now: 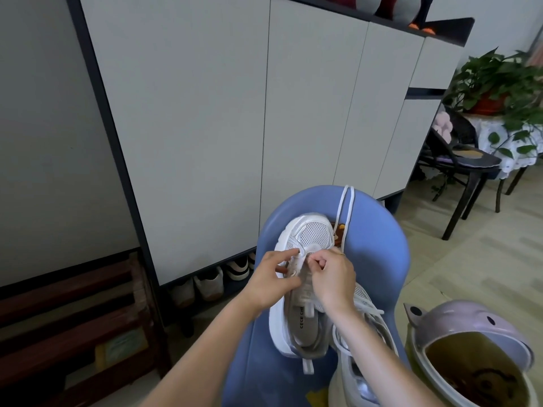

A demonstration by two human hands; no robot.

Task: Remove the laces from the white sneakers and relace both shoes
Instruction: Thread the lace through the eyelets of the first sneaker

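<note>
A white mesh sneaker lies toe-away on a blue chair. My left hand holds its left side by the eyelets, index finger stretched toward the lowest holes. My right hand pinches the white lace at the eyelets near the toe; the rest of the lace runs as a long loop up over the chair back. The second white sneaker, with its lace in place, lies under my right forearm at the chair's right edge.
A tall grey cabinet stands right behind the chair, with shoes tucked under it. A pink lidded bin sits at lower right. A dark wooden rack is at lower left, a black chair and potted plant at right.
</note>
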